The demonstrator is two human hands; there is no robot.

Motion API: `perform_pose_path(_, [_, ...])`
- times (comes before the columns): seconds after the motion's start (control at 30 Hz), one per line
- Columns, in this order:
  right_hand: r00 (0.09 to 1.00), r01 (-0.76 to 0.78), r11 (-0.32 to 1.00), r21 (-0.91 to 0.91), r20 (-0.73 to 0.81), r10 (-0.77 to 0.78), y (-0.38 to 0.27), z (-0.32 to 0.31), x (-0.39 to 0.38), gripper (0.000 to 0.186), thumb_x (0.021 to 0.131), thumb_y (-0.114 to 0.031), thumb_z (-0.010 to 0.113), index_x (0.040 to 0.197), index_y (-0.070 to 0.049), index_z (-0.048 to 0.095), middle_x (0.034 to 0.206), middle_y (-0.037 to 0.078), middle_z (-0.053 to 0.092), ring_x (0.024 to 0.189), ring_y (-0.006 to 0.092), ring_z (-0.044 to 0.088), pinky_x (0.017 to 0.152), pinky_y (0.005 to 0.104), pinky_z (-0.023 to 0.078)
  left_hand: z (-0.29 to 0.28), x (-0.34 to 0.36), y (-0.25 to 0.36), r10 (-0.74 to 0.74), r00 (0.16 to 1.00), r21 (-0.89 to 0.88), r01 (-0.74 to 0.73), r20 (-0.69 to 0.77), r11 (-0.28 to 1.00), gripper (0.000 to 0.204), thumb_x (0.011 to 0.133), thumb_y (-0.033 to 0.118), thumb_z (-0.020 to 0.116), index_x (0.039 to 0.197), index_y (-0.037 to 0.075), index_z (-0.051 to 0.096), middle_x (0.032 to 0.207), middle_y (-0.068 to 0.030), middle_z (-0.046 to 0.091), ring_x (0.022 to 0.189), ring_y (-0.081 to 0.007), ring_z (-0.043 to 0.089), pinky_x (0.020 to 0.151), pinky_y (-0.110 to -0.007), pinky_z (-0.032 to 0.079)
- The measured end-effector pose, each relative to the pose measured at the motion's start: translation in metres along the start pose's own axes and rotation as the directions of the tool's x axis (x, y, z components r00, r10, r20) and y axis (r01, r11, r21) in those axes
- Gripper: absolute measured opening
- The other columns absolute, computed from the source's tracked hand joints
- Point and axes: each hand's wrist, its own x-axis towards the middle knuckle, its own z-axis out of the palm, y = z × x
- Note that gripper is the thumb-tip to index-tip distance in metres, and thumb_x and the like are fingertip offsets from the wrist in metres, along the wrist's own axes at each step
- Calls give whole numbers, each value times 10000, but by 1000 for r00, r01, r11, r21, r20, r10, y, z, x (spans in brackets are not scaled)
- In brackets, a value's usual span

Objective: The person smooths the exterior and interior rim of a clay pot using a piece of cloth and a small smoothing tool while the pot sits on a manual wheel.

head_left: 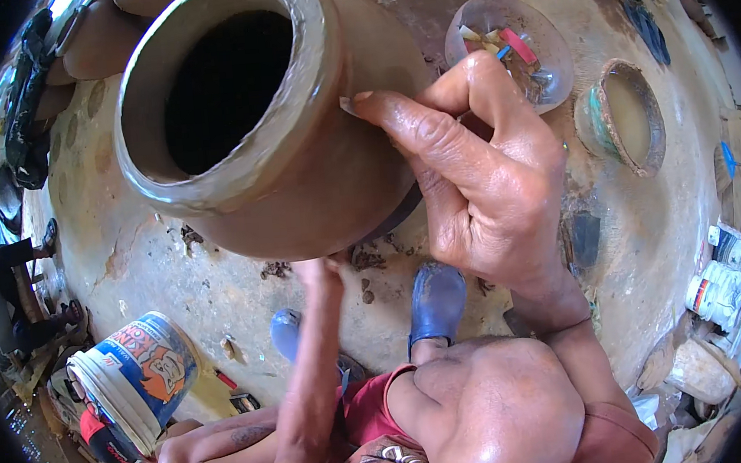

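A large wet clay pot (366, 179) with a wide, thick rim stands in front of me, its mouth dark inside. My right hand (496, 169) is at the right side of its neck, fingers curled in and thumb stretched to the clay just below the rim. A small pale tip shows at the thumb's end; what it belongs to I cannot make out. My left hand (317, 272) reaches to the pot's underside, its fingers hidden behind the belly and slightly blurred.
Right of the pot stand a translucent bowl (466, 45) with scraps and tools and a bucket (593, 123) of murky liquid. A white and blue paint bucket (167, 356) lies tilted at lower left. Clay crumbs (373, 257) dot the floor. Another person's legs (23, 294) show far left.
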Motion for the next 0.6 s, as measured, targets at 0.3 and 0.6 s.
perform_pose_path(0.3, [999,-46,999,-9,-3,46,-4,-4,-6,424,795,126,766,1185,-31,813,848,53,541,677,163,531,580,292,428,21,-26,-10,-174,968,-58,187,179,981,530,1074,549,569,1402,136,518,1175,-109,708,899,-250,726,660,-383,576])
perform_pose_path(0.6, [999,-27,999,37,-43,29,-13,7,-21,492,728,105,765,1194,-39,820,840,51,580,671,160,557,540,293,438,2,27,39,59,997,-6,-59,44,998,525,1022,442,673,1430,140,540,1348,-84,657,1199,-233,649,882,-475,560])
